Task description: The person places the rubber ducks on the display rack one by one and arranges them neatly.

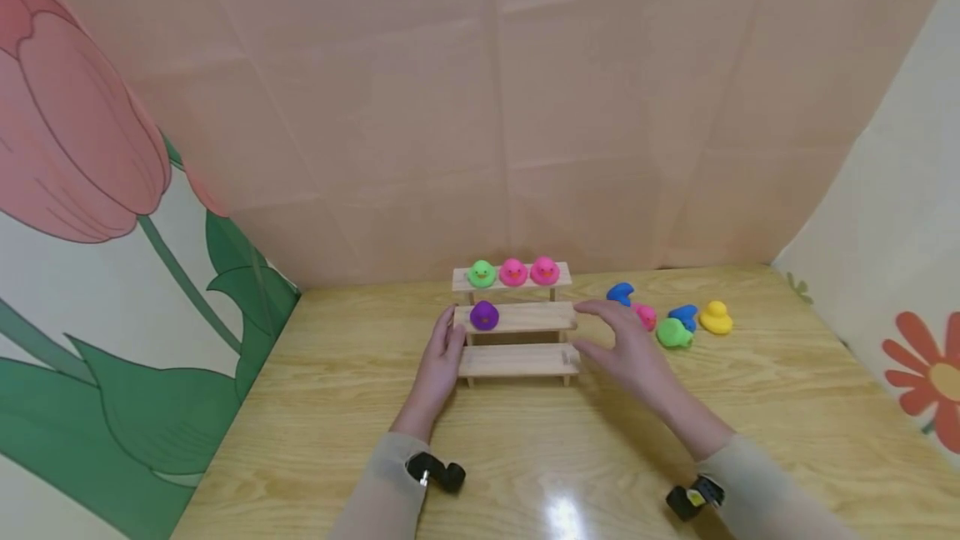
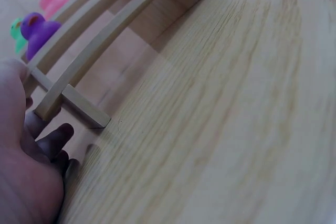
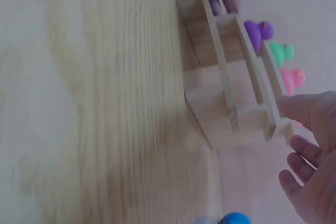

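Note:
A three-tier wooden display stand [image 1: 517, 361] stands on the table. My left hand [image 1: 438, 361] holds its left end, the thumb by the middle tier and the fingers around the side. At the right end my right hand [image 1: 630, 348] is spread, thumb apart from the fingers, its fingertips close to the middle tier; contact is hard to tell. A purple rubber duck [image 1: 484, 316] sits at the left of the middle tier. On the top tier are a green duck [image 1: 482, 274] and two pink ducks, one in the middle [image 1: 513, 272] and one at right [image 1: 545, 271].
Right of the stand lie a yellow duck [image 1: 716, 318], a green duck [image 1: 674, 333], two blue ducks [image 1: 620, 294] and a pink duck [image 1: 646, 317] partly behind my right hand. A pinkish sheet [image 1: 495, 107] hangs behind the wooden table [image 1: 337, 407].

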`<state>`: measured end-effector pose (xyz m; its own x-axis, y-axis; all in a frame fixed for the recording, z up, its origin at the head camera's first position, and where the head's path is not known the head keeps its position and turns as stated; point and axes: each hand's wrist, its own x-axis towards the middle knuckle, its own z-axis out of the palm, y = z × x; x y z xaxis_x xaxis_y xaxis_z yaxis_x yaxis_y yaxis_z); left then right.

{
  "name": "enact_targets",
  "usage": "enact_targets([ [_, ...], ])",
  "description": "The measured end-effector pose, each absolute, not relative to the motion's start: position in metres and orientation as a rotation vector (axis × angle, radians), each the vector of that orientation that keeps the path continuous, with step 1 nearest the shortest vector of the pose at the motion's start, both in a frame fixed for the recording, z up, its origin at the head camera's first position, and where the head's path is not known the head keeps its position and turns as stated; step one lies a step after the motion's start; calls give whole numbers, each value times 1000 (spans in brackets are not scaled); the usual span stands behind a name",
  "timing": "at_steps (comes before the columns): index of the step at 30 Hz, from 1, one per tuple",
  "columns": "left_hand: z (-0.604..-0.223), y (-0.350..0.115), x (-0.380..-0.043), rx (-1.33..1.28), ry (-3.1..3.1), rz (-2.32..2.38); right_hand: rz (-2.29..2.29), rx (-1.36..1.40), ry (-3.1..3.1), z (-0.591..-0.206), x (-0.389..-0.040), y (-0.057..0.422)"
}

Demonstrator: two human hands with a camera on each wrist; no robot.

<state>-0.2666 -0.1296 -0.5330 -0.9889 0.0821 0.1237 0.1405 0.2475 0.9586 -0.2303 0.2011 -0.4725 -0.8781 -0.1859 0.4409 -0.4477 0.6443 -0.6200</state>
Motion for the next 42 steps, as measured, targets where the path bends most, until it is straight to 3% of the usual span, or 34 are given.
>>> enact_targets([
  [21, -532, -129, -267, -219, -2455, -1873, 953, 334, -2579, -481, -264, 263],
  [42, -536, -129, -268, -220, -2428, -1897, 943, 223, -2724, -492, -296, 280],
])
